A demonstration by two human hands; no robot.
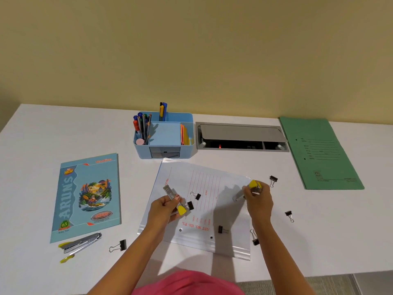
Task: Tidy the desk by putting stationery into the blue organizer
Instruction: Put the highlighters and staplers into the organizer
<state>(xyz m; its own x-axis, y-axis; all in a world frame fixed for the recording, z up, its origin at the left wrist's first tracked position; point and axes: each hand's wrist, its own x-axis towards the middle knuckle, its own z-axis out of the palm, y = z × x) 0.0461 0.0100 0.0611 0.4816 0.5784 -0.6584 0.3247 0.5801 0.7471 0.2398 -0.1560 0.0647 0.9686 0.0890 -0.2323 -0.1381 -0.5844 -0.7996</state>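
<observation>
The blue organizer [187, 128] stands at the back middle of the white desk, with pens, a sticky-note pad and coloured notes in its compartments. My left hand [163, 209] grips a small silver stapler with a yellow end [173, 199] above a clear file sheet [225, 239]. My right hand [258, 200] holds a second silver and yellow stapler [252, 187] over the sheet's right side. A third stapler [81, 243] lies at the front left. Several black binder clips lie scattered, one [195, 195] between my hands, one [119, 245] at front left.
A blue notebook [87, 196] lies at the left. A green folder [321, 154] lies at the back right. A grey cable box [242, 137] with its lid up sits in the desk beside the organizer. More clips [289, 215] lie right of the sheet.
</observation>
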